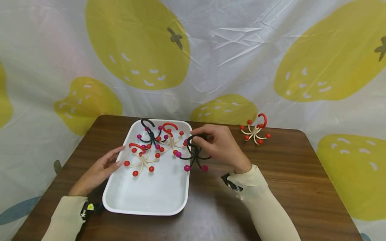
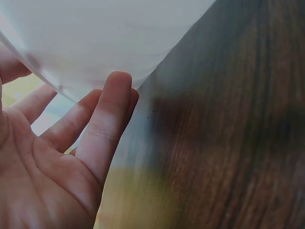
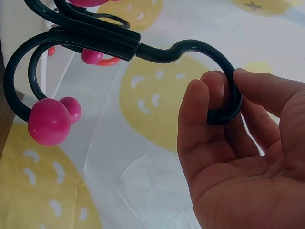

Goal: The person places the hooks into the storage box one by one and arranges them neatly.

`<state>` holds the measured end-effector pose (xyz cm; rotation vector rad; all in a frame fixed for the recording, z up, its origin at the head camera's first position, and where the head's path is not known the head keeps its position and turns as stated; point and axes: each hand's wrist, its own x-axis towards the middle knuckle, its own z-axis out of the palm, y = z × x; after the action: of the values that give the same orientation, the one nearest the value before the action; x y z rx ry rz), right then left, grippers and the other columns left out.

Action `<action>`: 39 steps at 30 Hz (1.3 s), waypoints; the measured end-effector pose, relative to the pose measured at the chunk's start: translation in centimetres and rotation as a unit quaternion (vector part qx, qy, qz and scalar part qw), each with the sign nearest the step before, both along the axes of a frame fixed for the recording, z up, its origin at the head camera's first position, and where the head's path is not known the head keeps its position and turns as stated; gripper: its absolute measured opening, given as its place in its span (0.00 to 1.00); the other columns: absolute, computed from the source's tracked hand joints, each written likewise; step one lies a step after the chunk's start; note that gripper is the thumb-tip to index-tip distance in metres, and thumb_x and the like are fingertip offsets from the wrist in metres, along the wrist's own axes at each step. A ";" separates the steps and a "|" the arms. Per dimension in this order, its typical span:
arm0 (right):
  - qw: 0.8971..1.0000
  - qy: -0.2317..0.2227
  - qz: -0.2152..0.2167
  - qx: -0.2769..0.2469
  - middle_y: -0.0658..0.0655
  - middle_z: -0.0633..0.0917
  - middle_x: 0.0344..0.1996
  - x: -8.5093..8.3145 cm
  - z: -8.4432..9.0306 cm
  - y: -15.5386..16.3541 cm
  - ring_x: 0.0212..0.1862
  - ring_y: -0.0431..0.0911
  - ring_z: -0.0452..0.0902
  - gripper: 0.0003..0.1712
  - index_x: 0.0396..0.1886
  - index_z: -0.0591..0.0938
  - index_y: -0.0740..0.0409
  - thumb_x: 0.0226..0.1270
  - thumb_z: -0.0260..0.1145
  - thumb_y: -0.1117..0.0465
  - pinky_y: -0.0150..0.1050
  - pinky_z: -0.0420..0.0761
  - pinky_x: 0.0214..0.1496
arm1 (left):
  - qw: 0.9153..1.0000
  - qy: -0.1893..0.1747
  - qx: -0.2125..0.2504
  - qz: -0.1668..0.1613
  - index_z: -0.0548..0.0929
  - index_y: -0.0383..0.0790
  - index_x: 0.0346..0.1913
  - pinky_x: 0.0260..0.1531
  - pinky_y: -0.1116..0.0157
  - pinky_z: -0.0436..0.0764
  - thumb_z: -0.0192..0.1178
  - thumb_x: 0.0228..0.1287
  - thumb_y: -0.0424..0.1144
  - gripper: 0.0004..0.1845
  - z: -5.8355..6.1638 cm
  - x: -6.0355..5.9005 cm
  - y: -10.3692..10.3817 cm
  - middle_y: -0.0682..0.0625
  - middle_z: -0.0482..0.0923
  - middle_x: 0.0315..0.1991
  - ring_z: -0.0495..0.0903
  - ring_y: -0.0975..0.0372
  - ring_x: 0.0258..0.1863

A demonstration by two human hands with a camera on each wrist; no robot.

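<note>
My right hand point(image 1: 217, 144) pinches the curved top of a black multi-arm hook point(image 1: 195, 152) with pink ball tips. This hook hangs at the right rim of a white tray point(image 1: 156, 197); in the right wrist view, thumb and fingers hold the loop of the black hook point(image 3: 190, 46). My left hand point(image 1: 98, 170) rests its fingers against the tray's left side, and in the left wrist view the fingers touch the white tray wall point(image 2: 95, 43). Inside the tray lie another black hook point(image 1: 151, 136) and two cream hooks with red tops and red balls, one left point(image 1: 143, 160), one behind point(image 1: 172, 143).
Another cream hook point(image 1: 255, 130) with a red top and red balls stands on the brown wooden table point(image 1: 283, 167), at the back right. Behind the table hangs a white cloth point(image 1: 229, 50) printed with yellow fruit.
</note>
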<state>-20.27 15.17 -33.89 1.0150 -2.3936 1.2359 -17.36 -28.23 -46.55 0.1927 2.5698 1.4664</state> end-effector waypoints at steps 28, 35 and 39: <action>0.999 -0.011 0.036 -0.014 0.50 0.93 0.42 -1.0 -0.1 -5.8 0.37 0.37 0.83 0.09 0.47 0.93 0.54 0.71 0.73 0.64 0.32 0.87 0.39 | 1.000 0.004 -0.010 0.003 0.57 0.53 0.85 0.54 0.47 0.88 0.57 0.81 0.50 0.36 0.1 0.2 0.2 0.30 0.64 0.76 0.76 0.39 0.65; 0.999 -0.017 0.034 -0.017 0.53 0.93 0.43 -1.1 -0.7 -7.0 0.38 0.38 0.83 0.08 0.46 0.93 0.57 0.70 0.74 0.65 0.31 0.86 0.38 | 1.000 0.018 -0.002 -0.005 0.58 0.51 0.85 0.50 0.61 0.86 0.57 0.82 0.48 0.35 0.1 0.3 0.1 0.30 0.67 0.74 0.78 0.41 0.64; 0.999 -0.020 0.038 -0.015 0.54 0.93 0.43 -1.1 -1.4 -7.6 0.38 0.39 0.83 0.08 0.46 0.92 0.59 0.69 0.74 0.66 0.30 0.86 0.38 | 1.000 0.024 -0.002 -0.008 0.59 0.51 0.85 0.49 0.64 0.84 0.57 0.82 0.48 0.35 0.2 0.4 0.1 0.30 0.68 0.74 0.78 0.41 0.64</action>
<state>-21.40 7.60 -35.27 1.0919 -2.3783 1.3274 -16.95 -28.17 -46.38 0.2512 2.6030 1.4684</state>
